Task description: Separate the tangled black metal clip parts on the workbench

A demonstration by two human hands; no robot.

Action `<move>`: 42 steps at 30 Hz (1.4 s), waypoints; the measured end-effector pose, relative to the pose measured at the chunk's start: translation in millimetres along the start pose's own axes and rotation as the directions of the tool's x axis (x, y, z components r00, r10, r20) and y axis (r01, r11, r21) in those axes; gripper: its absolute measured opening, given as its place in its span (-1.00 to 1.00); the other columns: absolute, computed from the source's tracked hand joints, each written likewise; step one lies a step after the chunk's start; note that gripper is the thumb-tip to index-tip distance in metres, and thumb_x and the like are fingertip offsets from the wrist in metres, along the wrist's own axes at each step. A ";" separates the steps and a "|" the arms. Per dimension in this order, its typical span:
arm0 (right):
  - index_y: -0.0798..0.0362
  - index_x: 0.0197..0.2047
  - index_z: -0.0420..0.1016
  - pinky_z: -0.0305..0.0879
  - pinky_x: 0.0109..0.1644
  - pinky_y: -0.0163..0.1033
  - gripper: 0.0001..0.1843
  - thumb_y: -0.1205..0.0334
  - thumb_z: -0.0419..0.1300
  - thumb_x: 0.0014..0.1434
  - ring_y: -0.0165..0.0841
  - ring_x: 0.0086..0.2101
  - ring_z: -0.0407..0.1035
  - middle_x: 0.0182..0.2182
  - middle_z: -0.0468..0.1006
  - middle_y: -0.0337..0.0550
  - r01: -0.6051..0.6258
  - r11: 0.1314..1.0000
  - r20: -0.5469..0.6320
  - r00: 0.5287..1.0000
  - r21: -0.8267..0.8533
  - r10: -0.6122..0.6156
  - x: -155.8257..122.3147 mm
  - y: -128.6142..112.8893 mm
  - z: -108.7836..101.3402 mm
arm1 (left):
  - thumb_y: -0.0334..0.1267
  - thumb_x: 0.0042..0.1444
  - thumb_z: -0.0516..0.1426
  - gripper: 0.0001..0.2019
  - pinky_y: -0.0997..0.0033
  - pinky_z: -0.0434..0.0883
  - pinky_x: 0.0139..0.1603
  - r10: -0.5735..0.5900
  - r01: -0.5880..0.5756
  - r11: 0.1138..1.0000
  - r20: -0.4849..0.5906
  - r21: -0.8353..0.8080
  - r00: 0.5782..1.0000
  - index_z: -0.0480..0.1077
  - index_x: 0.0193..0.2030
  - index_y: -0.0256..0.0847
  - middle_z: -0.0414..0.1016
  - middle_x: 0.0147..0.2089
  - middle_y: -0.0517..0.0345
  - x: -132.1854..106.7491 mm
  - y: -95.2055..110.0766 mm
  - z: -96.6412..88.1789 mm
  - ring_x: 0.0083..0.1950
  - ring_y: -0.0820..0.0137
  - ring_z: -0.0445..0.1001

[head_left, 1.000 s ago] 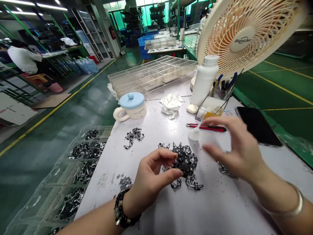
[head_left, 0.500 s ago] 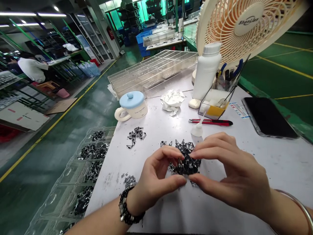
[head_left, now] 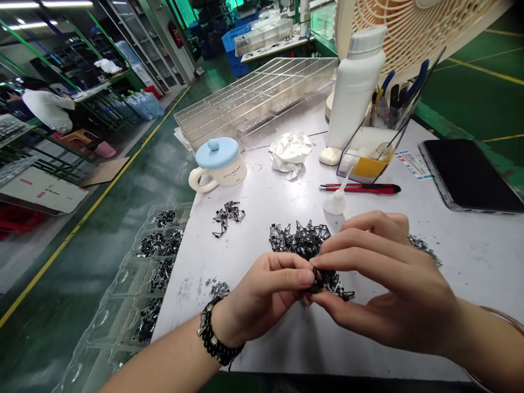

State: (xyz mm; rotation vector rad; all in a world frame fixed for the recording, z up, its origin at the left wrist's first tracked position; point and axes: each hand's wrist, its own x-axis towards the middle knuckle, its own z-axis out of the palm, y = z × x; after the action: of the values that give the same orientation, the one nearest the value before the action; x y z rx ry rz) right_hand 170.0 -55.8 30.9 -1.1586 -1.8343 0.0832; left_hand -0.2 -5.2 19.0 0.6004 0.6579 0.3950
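My left hand (head_left: 266,292) is closed, thumb against fingers, on a small black part (head_left: 315,274), mostly hidden by the fingertips. From the other side, my right hand (head_left: 385,273) curves in, its index fingertip and thumb meeting the same part; its exact shape cannot be made out. Just behind and below the fingers lies a pile of small black clip-like parts with thin metal legs (head_left: 301,240). Small silvery pieces (head_left: 220,289) lie beside my left wrist, and more tiny metal pieces (head_left: 426,250) show past my right hand.
A smaller clip pile (head_left: 228,215) lies near a blue-lidded mug (head_left: 221,164). Behind the hands are a white dropper bottle (head_left: 335,202), red pen-like tool (head_left: 360,189), crumpled tissue (head_left: 290,153), white bottle (head_left: 356,93) and phone (head_left: 470,172). A compartment tray (head_left: 118,278) stands left.
My left thumb and fingers have come together on a small black part, and my right fingertips have closed in beside them. The view has shifted, showing more of the pile.
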 end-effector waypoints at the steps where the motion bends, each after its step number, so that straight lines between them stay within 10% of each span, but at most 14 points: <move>1: 0.03 -0.34 0.46 0.14 -0.23 -0.11 -0.87 0.27 0.32 0.00 -0.41 -0.33 0.31 -0.42 0.54 -0.32 0.003 1.000 0.004 1.000 0.000 -0.003 -0.3 0.1 0.0 | -0.30 -0.17 0.34 -0.82 0.52 0.28 -0.38 -0.002 0.002 1.000 -0.002 -0.002 1.000 0.49 -0.50 -0.39 0.40 -0.52 0.10 0.3 0.0 -0.2 -0.48 0.51 0.34; 42: 0.03 -0.34 0.45 0.10 -0.21 -0.12 -0.86 0.29 0.31 -0.02 -0.39 -0.32 0.30 -0.42 0.53 -0.31 0.003 1.000 0.036 0.999 -0.013 -0.003 -1.3 3.1 2.3 | -0.23 -0.16 0.28 -0.80 0.46 0.28 -0.34 0.013 -0.012 1.000 -0.035 0.021 0.999 0.47 -0.49 -0.37 0.40 -0.49 0.07 1.4 1.1 0.7 -0.43 0.45 0.32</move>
State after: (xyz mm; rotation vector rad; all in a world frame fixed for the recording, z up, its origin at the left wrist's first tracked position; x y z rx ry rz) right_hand 170.5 -54.2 27.3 -1.1701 -1.8707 0.0914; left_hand 1.2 -3.8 19.4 0.6187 0.6931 0.4113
